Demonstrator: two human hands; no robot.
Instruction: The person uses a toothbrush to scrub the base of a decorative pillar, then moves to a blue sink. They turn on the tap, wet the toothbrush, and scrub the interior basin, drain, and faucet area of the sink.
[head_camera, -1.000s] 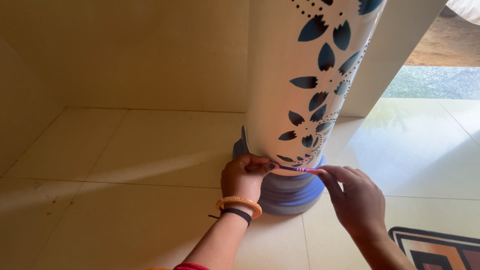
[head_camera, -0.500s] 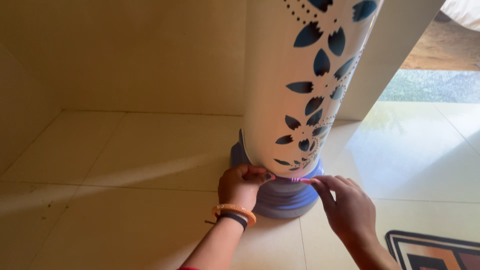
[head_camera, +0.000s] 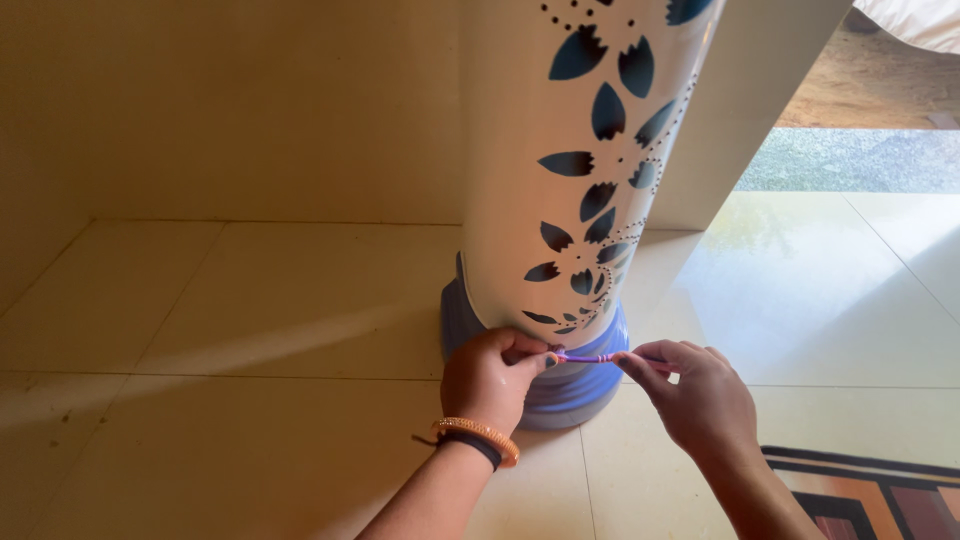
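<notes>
A tall white cylinder lamp with blue leaf cut-outs stands on a blue ribbed base on the floor. My left hand, with an orange bangle and a black band at the wrist, pinches one end of a thin purple string. My right hand pinches the other end. The string is stretched level between them, just below the cylinder's lower edge and against the base.
Cream floor tiles run to a cream wall behind the lamp. A white pillar stands to the right of it. A patterned rug corner lies at the bottom right. Outdoor ground shows beyond.
Half a second ago the string was hardly visible and my right hand's fingers were loose. Now both hands pinch it taut between them. The view has shifted, so the lamp appears further left.
</notes>
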